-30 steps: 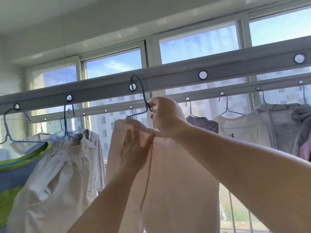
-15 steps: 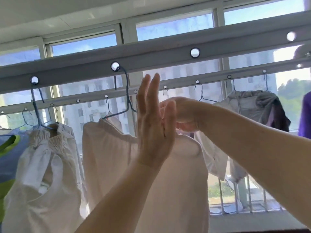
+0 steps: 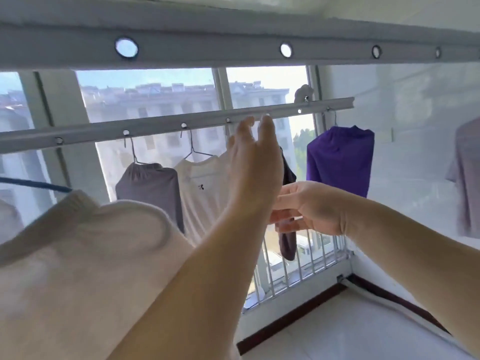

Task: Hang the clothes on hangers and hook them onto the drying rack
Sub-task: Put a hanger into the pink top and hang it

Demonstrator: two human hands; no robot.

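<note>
The pale pink garment [image 3: 85, 255] hangs at the lower left of the view on a blue hanger [image 3: 36, 183], of which only one arm shows above the gathered neckline; its hook is out of frame, so whether it sits in a hole of the near rack bar [image 3: 233, 51] cannot be told from here. The cloth looks thin, soft and light, likely to slump and slide off a smooth wire shoulder if pulled sideways, so the safe hold is the hanger itself, close under the hook, with any straightening done by light pinches at the shoulder seams, not by tugging the body of the fabric. The left hand [image 3: 255, 167] is raised with its fingers straight and close together, holding nothing, near the far rack bar [image 3: 161, 127] in the view. The right hand [image 3: 309, 207] is held just behind the left wrist, fingers loosely extended and slightly bent, also with nothing in it. On the far rack bar hang a grey top [image 3: 150, 185], a white shirt [image 3: 205, 190], a dark garment [image 3: 287, 240] partly hidden by the hands, and a purple top [image 3: 340, 158], each on a thin wire hanger.
</note>
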